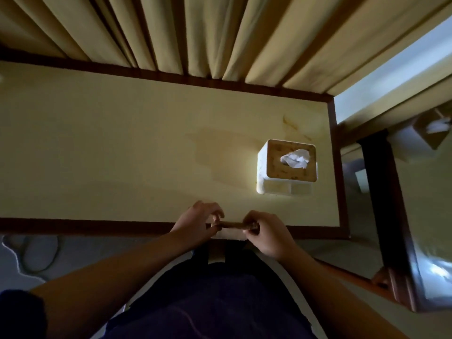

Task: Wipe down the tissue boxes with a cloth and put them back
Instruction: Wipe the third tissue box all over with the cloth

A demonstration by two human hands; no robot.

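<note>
At the lower centre of the frame, both hands hold one folded cloth over the table's near edge; dim light hides its detail. The left hand pinches one end, the right hand grips the other. One tissue box, a tissue poking out, stands at centre right near the table's right edge. Curtains hang beyond.

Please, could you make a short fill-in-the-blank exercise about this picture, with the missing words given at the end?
1. Both hands hold a folded ____ at the near edge of the table.
2. The tissue box stands near the table's ____ end.
3. A white ____ sticks out of the top of the box.
4. Neither the left hand nor the right hand touches the ____.

Missing words: cloth; right; tissue; box
</note>
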